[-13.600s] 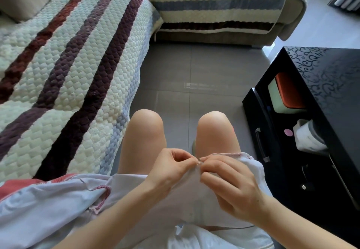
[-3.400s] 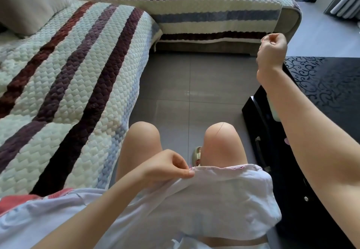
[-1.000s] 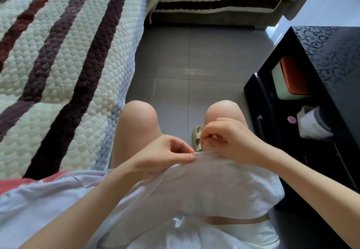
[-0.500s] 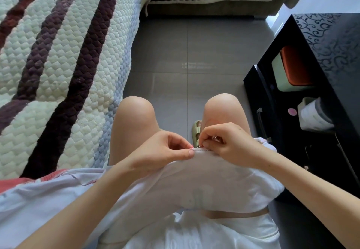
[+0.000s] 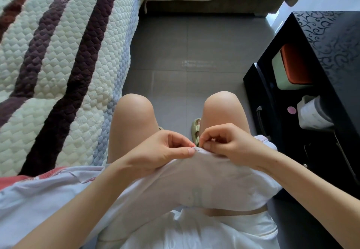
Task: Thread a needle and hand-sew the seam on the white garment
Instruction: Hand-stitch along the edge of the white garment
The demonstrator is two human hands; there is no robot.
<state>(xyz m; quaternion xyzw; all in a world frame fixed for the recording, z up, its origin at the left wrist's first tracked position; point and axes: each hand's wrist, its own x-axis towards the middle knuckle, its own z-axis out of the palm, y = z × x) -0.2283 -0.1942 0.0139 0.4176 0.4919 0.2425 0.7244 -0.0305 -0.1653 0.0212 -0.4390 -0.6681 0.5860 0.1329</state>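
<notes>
White garment [image 5: 214,180]: needle too small to discern; left hand [image 5: 155,157] and right hand [image 5: 229,143] each pinch its seam edge.

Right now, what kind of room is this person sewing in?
Probably a home living room: a sofa under a striped quilted cover, a glossy black table, and grey floor tiles.

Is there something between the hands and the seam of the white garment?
Nothing visible. The left hand pinches the white garment at its seam edge; the right hand pinches the same edge beside it.
</notes>
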